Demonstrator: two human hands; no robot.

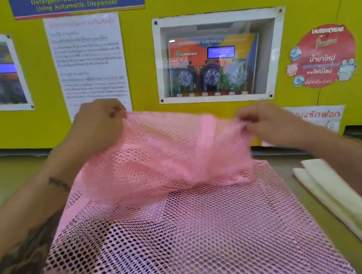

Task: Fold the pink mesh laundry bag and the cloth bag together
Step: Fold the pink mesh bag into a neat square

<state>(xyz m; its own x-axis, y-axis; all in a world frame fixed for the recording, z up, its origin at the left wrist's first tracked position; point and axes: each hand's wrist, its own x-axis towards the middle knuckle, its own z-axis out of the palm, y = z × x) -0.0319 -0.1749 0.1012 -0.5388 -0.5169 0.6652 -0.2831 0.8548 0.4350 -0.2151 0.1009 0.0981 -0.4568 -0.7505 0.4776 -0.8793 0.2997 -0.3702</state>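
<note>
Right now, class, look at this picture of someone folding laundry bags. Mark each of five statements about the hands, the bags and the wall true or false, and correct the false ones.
1. Both hands pinch the far edge of the pink mesh bag. True: the left hand and the right hand each grip it.
2. The far edge lies flat on the table. False: it is lifted above the table.
3. The cream cloth bag lies to the right of the mesh bag. True.
4. The cloth bag is tucked inside the mesh bag. False: it lies apart, beside it.
5. The wall behind is blue. False: the wall is yellow.
</note>
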